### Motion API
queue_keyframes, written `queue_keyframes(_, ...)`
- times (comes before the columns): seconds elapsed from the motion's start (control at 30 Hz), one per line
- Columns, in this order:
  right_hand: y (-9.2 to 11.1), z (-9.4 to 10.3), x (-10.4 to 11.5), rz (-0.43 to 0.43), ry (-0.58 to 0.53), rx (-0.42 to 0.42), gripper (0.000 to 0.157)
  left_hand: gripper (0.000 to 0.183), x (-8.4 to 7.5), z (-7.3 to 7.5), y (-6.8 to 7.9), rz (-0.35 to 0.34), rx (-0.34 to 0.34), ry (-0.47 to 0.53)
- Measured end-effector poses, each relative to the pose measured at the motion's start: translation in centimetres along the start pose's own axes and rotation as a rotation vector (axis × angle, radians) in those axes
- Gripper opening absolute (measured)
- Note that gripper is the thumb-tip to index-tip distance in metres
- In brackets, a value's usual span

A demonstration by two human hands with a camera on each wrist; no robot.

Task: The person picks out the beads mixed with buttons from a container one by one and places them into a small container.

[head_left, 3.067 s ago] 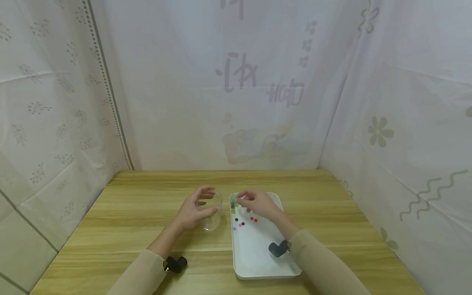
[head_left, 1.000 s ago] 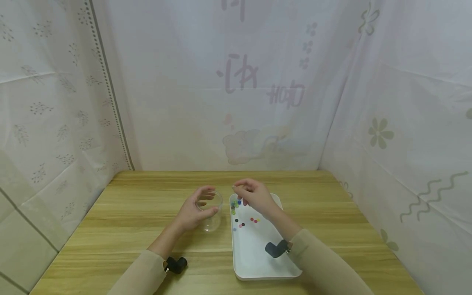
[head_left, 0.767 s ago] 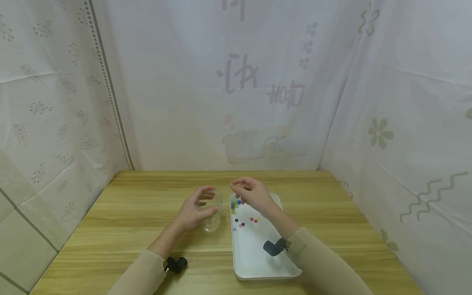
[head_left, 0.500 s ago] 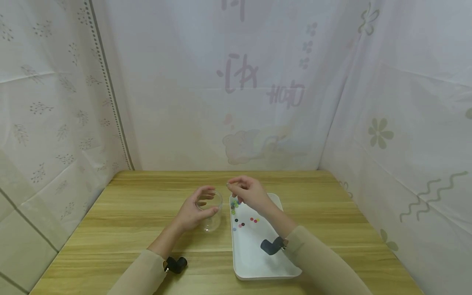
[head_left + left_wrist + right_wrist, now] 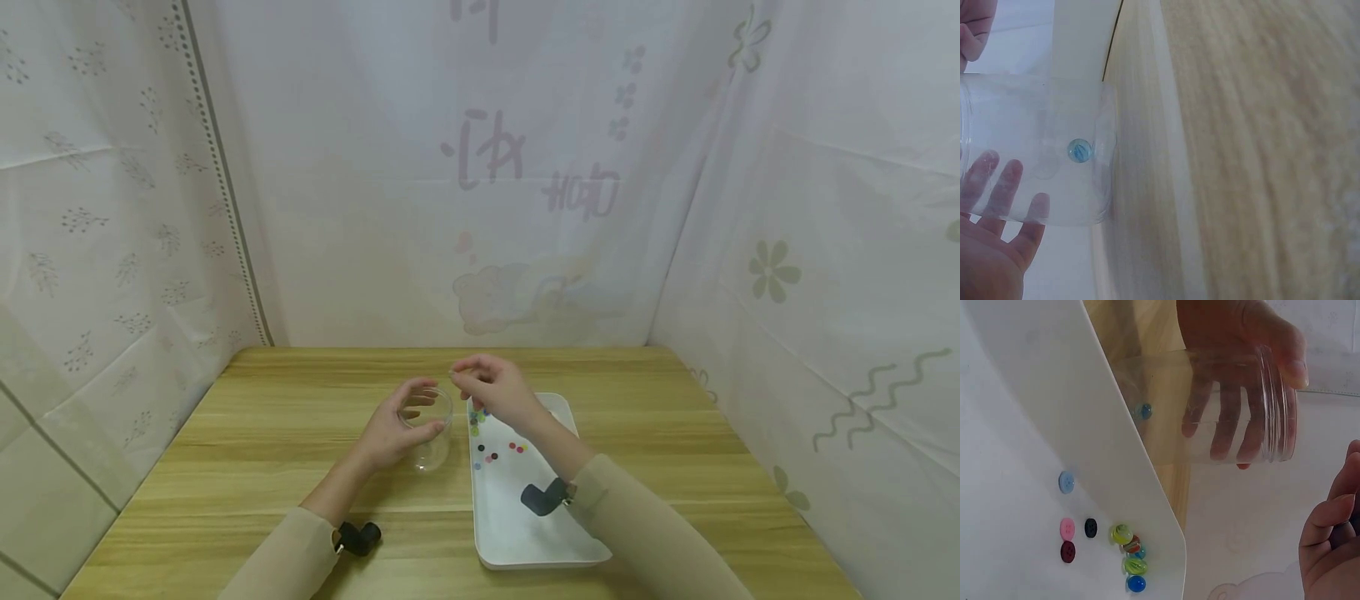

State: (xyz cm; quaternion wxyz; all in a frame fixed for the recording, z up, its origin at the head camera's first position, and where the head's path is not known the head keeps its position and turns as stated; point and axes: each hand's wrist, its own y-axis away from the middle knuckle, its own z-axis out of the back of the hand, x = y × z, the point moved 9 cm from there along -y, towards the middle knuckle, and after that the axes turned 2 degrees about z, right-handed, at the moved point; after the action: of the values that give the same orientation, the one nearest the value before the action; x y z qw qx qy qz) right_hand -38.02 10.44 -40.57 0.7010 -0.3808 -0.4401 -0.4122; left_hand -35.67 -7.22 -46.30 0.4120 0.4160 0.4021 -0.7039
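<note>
My left hand [image 5: 397, 429] grips a clear plastic jar [image 5: 431, 446] round its upper part, thumb on the near side and fingers behind. The jar stands upright on the table, mouth up. A clear marble with blue swirls [image 5: 1079, 150] lies at its bottom. Over the far left corner of the white tray [image 5: 540, 533], my right hand [image 5: 495, 392] pinches a small pale, marble-like thing between thumb and forefinger. These fingertips are just above and right of the jar's rim. In the right wrist view, the pinched thing is out of frame.
Several glass marbles [image 5: 1135, 566] lie in the tray's far left corner. Buttons are scattered nearby: light blue [image 5: 1067, 482], pink [image 5: 1067, 529], black [image 5: 1090, 527] and dark red [image 5: 1068, 552]. Red and yellow buttons [image 5: 519, 448] lie farther right. The wooden table [image 5: 225, 467] is walled by hanging cloth [image 5: 360, 208].
My right hand has risen from the marbles in the tray's corner and moved left towards the jar's mouth, pinching the small pale thing. My left hand and the jar have stayed put.
</note>
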Motion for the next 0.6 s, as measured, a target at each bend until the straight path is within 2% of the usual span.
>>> queue_keyframes(0.3,-0.3,-0.7,0.5,0.019,0.018,0.018,0.026,0.065,0.0,0.0,-0.1,-0.004,-0.001,-0.002)
queue_keyframes(0.6,-0.4,-1.9,1.2,0.027,0.006,0.035,0.028,0.068,0.1,0.0,0.0,-0.011,0.003,0.009)
